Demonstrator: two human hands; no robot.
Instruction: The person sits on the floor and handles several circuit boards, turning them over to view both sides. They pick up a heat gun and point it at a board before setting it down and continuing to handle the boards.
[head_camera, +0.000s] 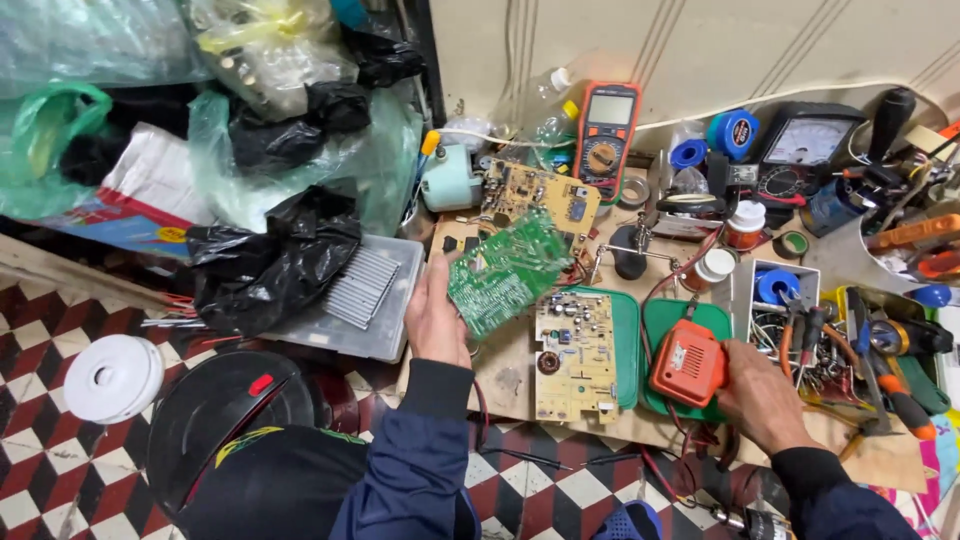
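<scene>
1. My right hand is closed around the orange tool, just right of the tan circuit board lying flat.
2. My left hand pinches the green circuit board, tilted up, just above-left of the tan one.
3. I think I am checking the green board; next it needs steady holding.
4. Far behind the tan board stands a multimeter.
</scene>
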